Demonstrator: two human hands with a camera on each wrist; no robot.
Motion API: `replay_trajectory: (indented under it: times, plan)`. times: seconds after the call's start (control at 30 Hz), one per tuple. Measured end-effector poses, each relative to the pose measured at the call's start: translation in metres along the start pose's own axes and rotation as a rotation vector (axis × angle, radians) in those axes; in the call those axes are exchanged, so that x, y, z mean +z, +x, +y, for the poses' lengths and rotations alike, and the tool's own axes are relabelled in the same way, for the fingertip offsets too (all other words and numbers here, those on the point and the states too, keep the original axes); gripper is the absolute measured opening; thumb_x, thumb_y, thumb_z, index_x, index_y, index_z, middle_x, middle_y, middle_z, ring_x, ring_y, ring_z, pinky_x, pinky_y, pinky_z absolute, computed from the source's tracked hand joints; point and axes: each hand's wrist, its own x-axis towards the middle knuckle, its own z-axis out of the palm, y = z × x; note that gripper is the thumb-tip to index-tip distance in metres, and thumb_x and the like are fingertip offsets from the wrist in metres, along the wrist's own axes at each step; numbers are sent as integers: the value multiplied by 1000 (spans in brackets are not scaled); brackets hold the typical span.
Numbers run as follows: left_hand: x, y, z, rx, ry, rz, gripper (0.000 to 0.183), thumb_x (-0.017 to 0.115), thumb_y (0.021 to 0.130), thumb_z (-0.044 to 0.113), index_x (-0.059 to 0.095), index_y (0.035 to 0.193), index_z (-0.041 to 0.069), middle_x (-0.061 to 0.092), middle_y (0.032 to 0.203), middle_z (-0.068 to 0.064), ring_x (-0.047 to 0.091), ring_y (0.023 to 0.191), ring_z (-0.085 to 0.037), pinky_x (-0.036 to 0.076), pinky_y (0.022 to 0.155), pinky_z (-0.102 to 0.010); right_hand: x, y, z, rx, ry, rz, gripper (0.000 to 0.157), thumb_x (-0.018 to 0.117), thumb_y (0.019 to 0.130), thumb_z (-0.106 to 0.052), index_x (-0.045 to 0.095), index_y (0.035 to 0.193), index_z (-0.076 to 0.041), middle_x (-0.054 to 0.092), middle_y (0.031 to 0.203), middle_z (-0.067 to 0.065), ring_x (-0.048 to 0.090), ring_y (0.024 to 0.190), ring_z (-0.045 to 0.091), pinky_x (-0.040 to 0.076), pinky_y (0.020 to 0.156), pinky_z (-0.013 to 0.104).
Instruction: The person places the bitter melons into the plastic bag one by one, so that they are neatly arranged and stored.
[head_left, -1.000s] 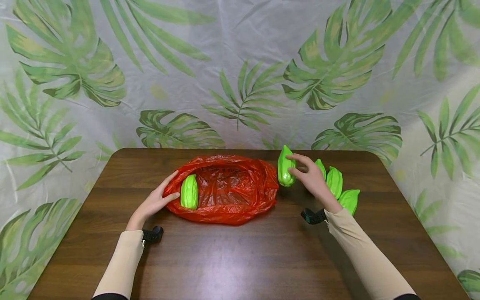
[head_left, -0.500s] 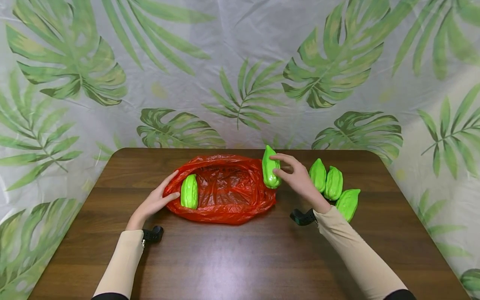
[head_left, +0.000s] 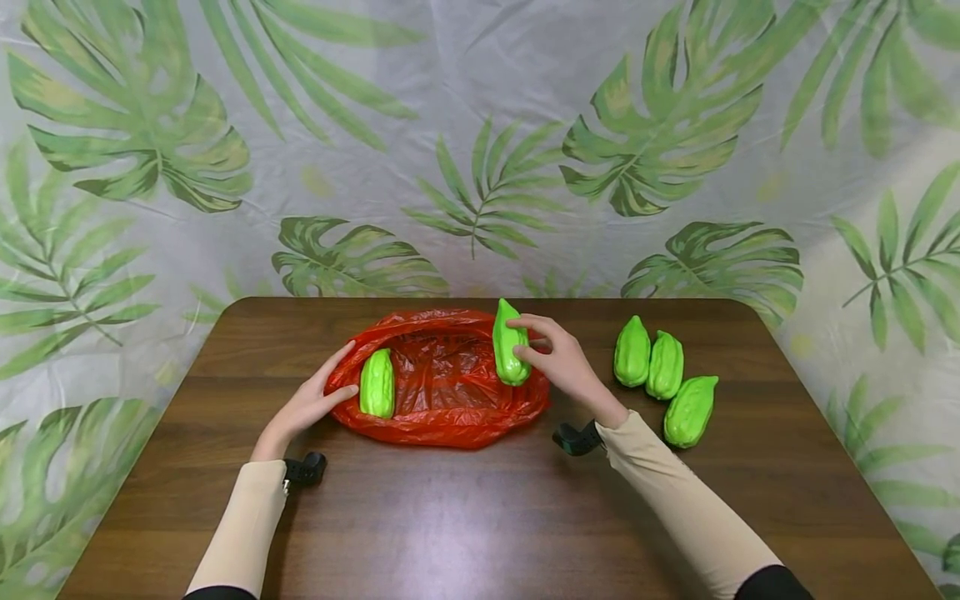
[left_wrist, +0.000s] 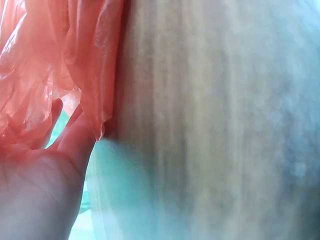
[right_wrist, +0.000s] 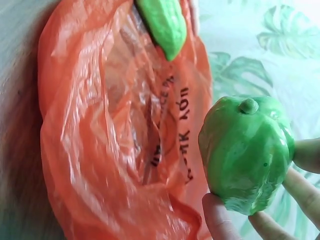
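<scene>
A crumpled red plastic bag [head_left: 450, 425] lies on the table with its mouth spread wide. In the head view, my left hand [head_left: 307, 406] holds the bag's left rim, its thumb beside a green bitter melon [head_left: 377, 383] that lies inside. The left wrist view has red plastic [left_wrist: 60, 50] draped over the fingers, partly hiding them. My right hand [head_left: 558, 360] pinches another bitter melon [head_left: 511, 343] between thumb and fingers, upright above the bag's right end. The right wrist view looks at this held melon's [right_wrist: 247, 155] stubby stem end.
Three more bitter melons [head_left: 664, 367] lie in a loose cluster on the dark wooden table [head_left: 450, 517], right of the bag. A leaf-patterned cloth [head_left: 495, 150] hangs behind the table's far edge. Each wrist wears a black strap [head_left: 577, 437].
My right hand has carried its bitter melon leftward, from beside the bag to above its right end, uncovering the melons on the right. My left hand stays at the bag's rim.
</scene>
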Motion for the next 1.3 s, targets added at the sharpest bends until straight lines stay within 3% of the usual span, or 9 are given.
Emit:
replay_trajectory:
  times: [0.13,0.4,0.7,1.3]
  plan:
    - [-1,1,1,-4,0,-4,74,57,96,20,14,155,20,14,156,-22,20,137,-48,21,103,-66,8,2,0,8,1,-9,37,62,93,-12,59,129,-6,39,145,19,52,116,38,43,95,50]
    - [-2,-8,31,-12,-28,-14,71,55,96,13,15,154,8,13,154,-26,17,136,-50,19,103,-67,24,6,0,3,0,-24,37,63,92,-11,61,128,-6,40,145,17,54,113,36,45,93,48]
    - [0,2,0,15,-5,8,74,58,96,20,14,155,21,12,157,-20,18,138,-46,20,103,-67,40,9,-7,7,-19,-47,37,64,91,-13,61,128,-8,42,144,15,54,113,32,45,93,45]
    - [1,1,0,14,2,13,74,57,96,23,14,155,24,12,157,-18,18,138,-45,20,103,-67,73,19,-15,15,17,-74,37,65,90,-13,62,127,-9,43,143,14,57,108,33,48,90,43]
